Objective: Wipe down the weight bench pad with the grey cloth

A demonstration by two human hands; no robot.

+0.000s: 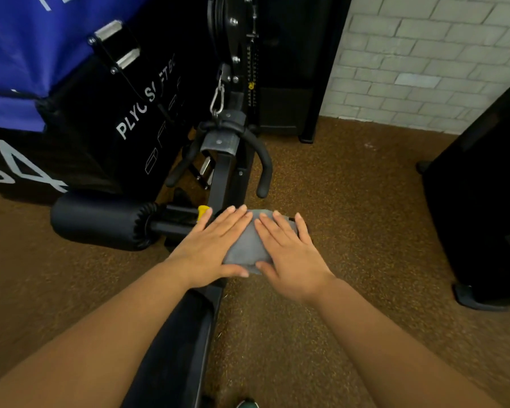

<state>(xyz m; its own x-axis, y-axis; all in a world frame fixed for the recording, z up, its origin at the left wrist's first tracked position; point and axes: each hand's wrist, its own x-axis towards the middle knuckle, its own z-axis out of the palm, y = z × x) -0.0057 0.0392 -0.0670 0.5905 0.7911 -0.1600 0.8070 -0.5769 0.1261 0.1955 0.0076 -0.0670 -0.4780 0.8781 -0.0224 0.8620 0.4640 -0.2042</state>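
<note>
1. Left hand [211, 245], frame centre: flat, fingers straight, palm down on the left part of the cloth [249, 245]. Pressing, not gripping.
2. Right hand [289, 254], just right of it: same pose, fingers straight and spread, palm on the cloth's right part, thumb at its near edge. Nothing grasped.
3. Cloth sits between and under both palms, centre of frame, on the far end of the pad [174, 354]. Only the middle strip and the near and far edges show; the rest is hidden by the hands.
4. Handling, my read: cloth is light, soft and limp, so it will bunch or slide if pushed from one edge. Flat-palm pressure over its middle looks like the right hold; pinching a corner would just drag it into a rope.
5. Pad surface looks smooth, so the cloth should glide easily. Risk: it slips off the narrow end.
6. Look: cloth is plain mid-grey, matte, folded into a thick wad, rounded at the near edge. Pad is black, long and narrow, running from bottom centre up to the hands.
7. Outward: black foam roller [100, 220] at left centre, yellow knob [203, 212] by the left fingertips, cable handle [233, 148] above, brown floor [351, 231] at right.
</note>
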